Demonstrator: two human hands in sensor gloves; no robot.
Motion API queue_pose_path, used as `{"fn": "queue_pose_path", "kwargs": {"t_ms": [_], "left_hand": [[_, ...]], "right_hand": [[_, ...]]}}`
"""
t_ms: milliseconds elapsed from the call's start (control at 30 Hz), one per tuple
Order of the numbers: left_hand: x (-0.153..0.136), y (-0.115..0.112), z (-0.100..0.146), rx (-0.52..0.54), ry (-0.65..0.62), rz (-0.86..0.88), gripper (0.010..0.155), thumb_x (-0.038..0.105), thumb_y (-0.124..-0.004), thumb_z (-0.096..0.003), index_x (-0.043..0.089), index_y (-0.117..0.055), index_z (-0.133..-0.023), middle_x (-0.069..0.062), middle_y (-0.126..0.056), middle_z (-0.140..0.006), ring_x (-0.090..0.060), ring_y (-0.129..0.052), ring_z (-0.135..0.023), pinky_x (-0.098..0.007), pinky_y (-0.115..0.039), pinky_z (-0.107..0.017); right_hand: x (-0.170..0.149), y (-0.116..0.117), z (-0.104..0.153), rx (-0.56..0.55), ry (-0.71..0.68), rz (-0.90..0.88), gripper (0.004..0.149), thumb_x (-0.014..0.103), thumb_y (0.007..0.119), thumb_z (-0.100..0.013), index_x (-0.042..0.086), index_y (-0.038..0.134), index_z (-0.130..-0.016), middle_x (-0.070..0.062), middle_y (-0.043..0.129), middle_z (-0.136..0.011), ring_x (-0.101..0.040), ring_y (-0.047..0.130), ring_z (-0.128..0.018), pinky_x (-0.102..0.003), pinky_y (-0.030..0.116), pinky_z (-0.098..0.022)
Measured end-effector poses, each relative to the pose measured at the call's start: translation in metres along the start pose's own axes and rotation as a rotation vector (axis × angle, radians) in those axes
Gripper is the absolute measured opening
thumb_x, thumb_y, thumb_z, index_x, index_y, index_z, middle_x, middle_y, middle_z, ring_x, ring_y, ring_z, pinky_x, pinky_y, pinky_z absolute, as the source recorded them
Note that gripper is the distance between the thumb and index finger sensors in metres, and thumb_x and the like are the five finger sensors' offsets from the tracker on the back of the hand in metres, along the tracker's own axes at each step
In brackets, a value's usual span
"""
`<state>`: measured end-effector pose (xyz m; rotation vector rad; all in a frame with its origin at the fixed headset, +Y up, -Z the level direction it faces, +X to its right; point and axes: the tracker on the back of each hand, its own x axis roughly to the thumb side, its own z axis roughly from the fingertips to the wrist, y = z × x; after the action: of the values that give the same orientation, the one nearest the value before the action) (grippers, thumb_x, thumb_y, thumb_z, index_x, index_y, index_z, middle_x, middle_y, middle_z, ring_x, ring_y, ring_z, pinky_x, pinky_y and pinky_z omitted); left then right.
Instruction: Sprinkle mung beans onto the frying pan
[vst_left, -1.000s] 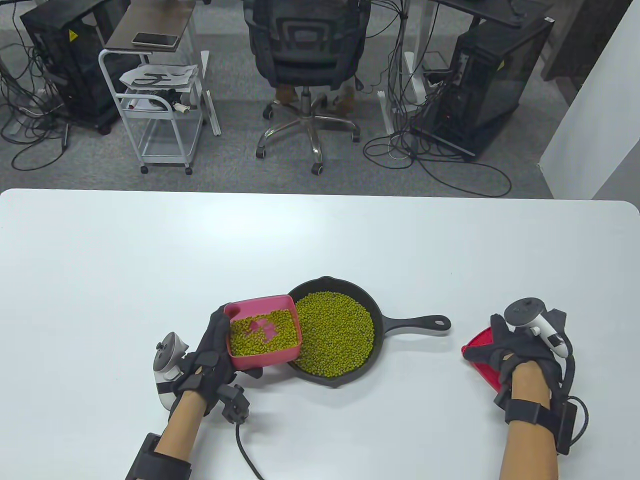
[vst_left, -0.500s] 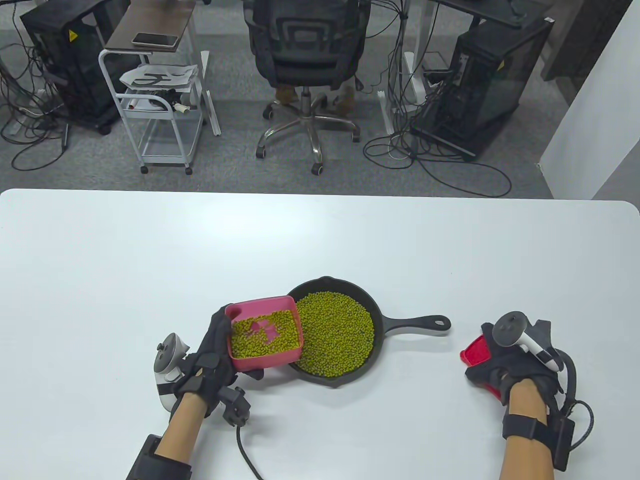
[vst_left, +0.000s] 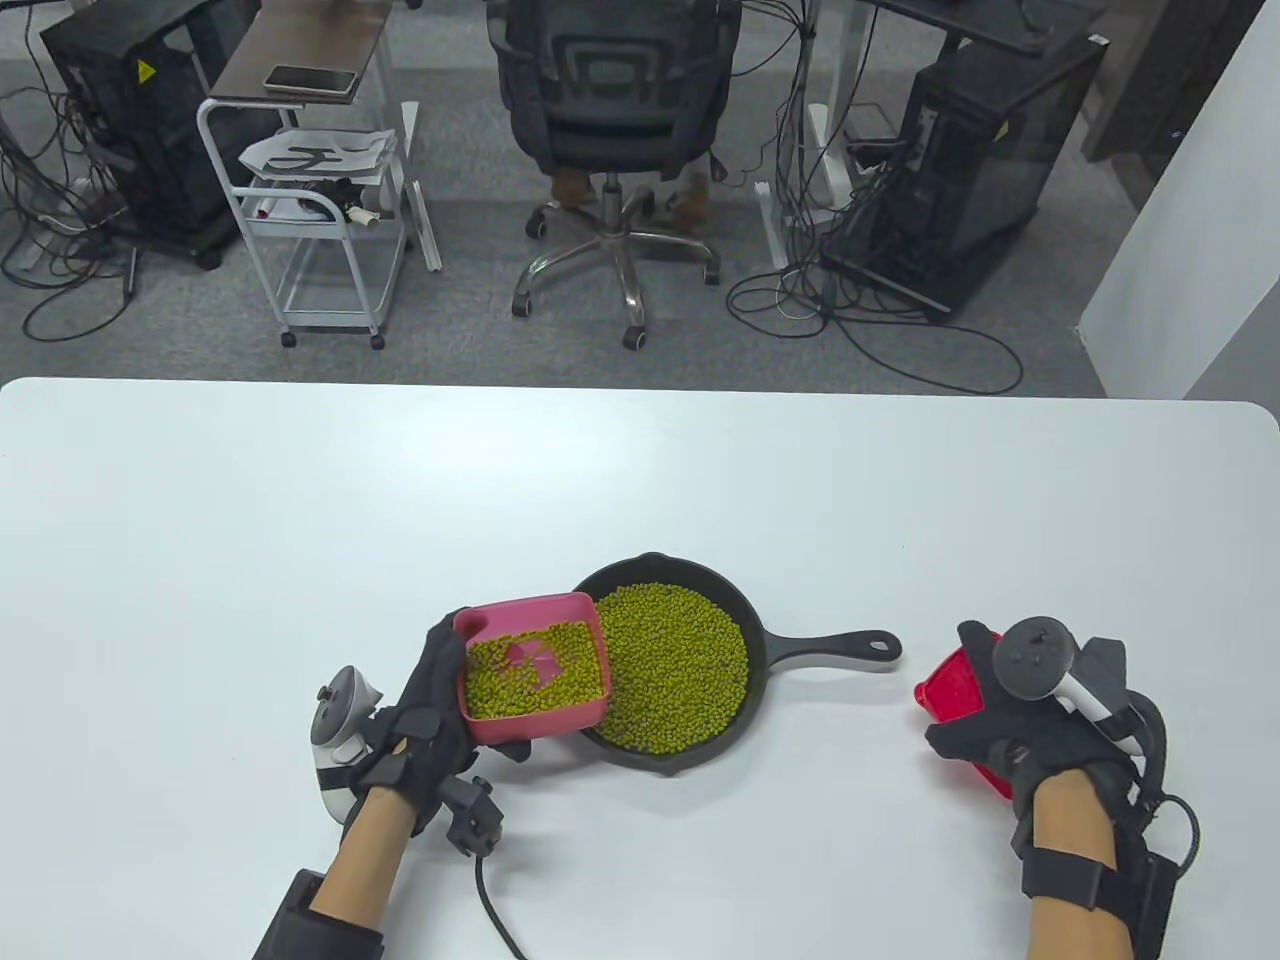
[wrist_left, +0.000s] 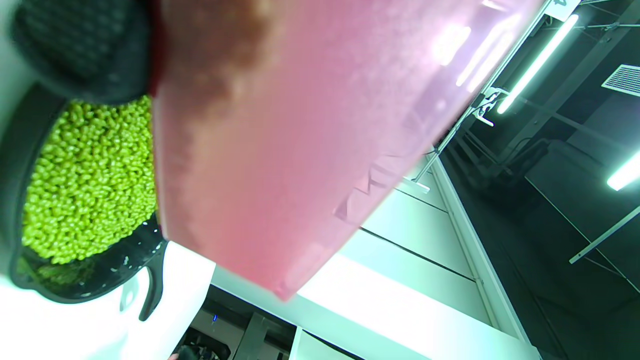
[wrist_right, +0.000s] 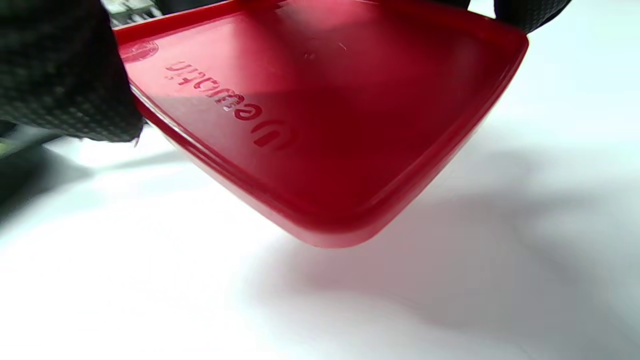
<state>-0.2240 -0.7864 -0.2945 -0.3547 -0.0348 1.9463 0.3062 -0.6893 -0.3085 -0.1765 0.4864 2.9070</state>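
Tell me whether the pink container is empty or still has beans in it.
Partly full: mung beans still cover most of the pink container's floor, with a bare pink patch showing mid-bottom. The left hand holds it over the frying pan's edge.

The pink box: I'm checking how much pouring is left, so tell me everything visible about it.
The square pink plastic box has rounded corners, translucent walls and no lid on. The left hand grips its left side and holds it above the white table, its right edge over the rim of the black cast-iron frying pan. A thin layer of green mung beans covers its floor, with a bare pink patch mid-floor.
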Motion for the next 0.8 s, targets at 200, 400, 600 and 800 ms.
{"fn": "queue_pose_path", "kwargs": {"t_ms": [200, 400, 600, 800], "left_hand": [[-0.001, -0.001, 0.001, 0.0, 0.001, -0.01, 0.077, 0.07, -0.049, -0.0548, 0.027, -0.021, -0.113, -0.023, -0.042, -0.112, -0.043, -0.087, -0.07, -0.048, -0.091, -0.034], [-0.003, -0.002, 0.001, -0.006, 0.004, -0.016, 0.077, 0.07, -0.049, -0.0549, 0.027, -0.021, -0.113, -0.023, -0.042, -0.112, -0.043, -0.087, -0.07, -0.047, -0.091, -0.034], [-0.008, -0.007, 0.001, -0.021, 0.024, -0.022, 0.077, 0.071, -0.049, -0.0549, 0.027, -0.023, -0.113, -0.023, -0.044, -0.112, -0.043, -0.089, -0.068, -0.047, -0.09, -0.033], [-0.009, -0.013, 0.002, -0.06, 0.008, -0.023, 0.077, 0.071, -0.049, -0.055, 0.028, -0.024, -0.113, -0.022, -0.045, -0.112, -0.042, -0.089, -0.068, -0.046, -0.09, -0.033]], "right_hand": [[0.076, -0.03, 0.015, -0.062, -0.249, -0.011, 0.108, 0.067, 0.097, -0.038, 0.04, 0.027, -0.115, -0.031, 0.021, -0.122, -0.061, 0.031, -0.104, -0.079, 0.043, -0.07], [0.167, -0.04, 0.037, -0.038, -0.5, 0.006, 0.107, 0.067, 0.097, -0.038, 0.038, 0.028, -0.116, -0.032, 0.022, -0.122, -0.062, 0.032, -0.104, -0.078, 0.043, -0.07], [0.239, -0.039, 0.061, -0.046, -0.686, 0.148, 0.107, 0.067, 0.096, -0.039, 0.038, 0.027, -0.116, -0.032, 0.022, -0.122, -0.062, 0.033, -0.104, -0.078, 0.044, -0.071], [0.3, -0.022, 0.067, 0.021, -0.78, 0.25, 0.107, 0.066, 0.096, -0.04, 0.037, 0.027, -0.116, -0.032, 0.022, -0.122, -0.062, 0.033, -0.105, -0.078, 0.043, -0.071]]}}
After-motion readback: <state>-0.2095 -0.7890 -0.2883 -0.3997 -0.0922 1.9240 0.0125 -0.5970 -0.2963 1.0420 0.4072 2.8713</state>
